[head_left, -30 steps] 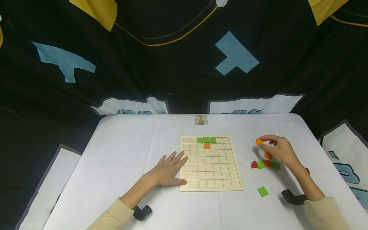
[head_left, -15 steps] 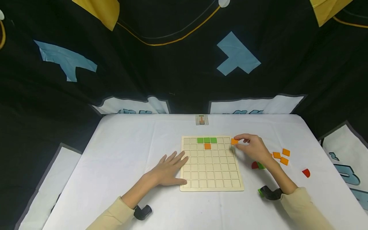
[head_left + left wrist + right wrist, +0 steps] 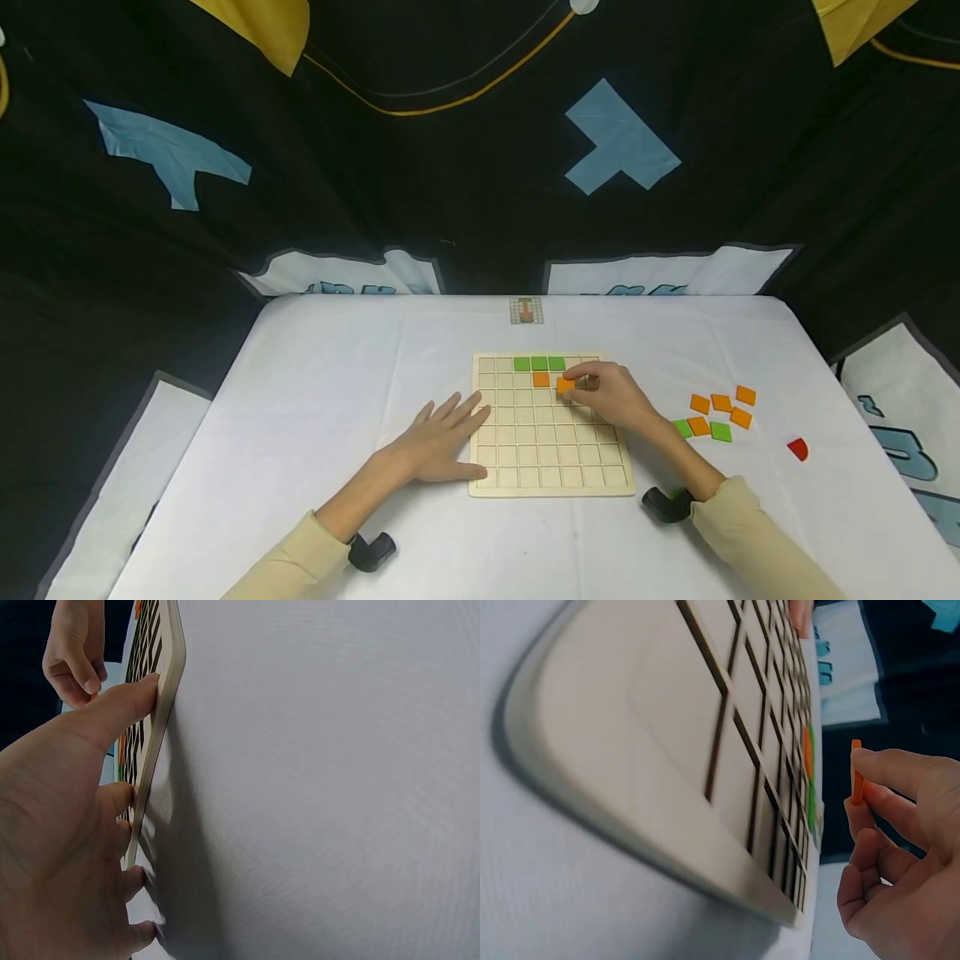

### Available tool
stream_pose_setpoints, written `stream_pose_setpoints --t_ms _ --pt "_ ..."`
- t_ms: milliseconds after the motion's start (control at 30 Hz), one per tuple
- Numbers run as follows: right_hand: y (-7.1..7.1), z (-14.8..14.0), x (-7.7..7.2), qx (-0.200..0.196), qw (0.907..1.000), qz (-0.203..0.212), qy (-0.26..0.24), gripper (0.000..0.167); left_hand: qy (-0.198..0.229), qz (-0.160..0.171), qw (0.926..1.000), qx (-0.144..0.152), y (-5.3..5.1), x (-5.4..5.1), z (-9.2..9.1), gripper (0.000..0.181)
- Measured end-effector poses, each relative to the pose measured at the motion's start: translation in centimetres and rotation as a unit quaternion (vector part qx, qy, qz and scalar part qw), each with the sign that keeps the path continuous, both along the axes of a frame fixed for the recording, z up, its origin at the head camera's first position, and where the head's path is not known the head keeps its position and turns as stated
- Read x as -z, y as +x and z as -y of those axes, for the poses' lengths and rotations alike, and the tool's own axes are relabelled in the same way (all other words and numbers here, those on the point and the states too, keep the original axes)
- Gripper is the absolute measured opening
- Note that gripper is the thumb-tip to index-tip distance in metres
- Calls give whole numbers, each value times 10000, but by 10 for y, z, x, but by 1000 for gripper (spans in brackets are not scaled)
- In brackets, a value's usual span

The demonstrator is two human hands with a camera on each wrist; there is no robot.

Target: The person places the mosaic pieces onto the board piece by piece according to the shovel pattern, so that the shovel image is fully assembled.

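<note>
A wooden grid board lies on the white table. Three green square tiles sit side by side in its far row, and one orange tile is in the row below the middle one. My right hand pinches another orange square tile between thumb and fingertips, held above the board to the right of the placed orange one. Spread flat, my left hand rests at the board's left edge, thumb and some fingertips touching it in the left wrist view.
Right of the board lie several loose orange tiles, green tiles and a red quarter-round piece. A small printed grid picture lies at the table's far edge. My right forearm partly covers the loose pieces.
My right hand has carried the orange tile leftward from the loose pieces to above the board's upper part. The left hand has stayed at the board's edge.
</note>
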State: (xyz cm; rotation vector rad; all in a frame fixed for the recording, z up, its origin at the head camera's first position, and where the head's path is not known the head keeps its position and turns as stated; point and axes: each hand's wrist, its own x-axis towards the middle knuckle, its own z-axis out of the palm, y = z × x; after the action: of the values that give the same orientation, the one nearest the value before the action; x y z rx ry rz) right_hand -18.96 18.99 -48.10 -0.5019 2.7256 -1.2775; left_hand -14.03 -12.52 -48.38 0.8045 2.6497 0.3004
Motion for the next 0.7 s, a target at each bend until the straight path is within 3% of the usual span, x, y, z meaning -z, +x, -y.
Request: stream_pose_setpoints --t_ms 300,700 --pt "-5 20 12 -173 9998 -3 110 28 56 -30 10000 65 0 -2 1 92" --pt "-5 29 15 -151 9985 -137 503 26 31 -13 10000 50 1 -3 1 92"
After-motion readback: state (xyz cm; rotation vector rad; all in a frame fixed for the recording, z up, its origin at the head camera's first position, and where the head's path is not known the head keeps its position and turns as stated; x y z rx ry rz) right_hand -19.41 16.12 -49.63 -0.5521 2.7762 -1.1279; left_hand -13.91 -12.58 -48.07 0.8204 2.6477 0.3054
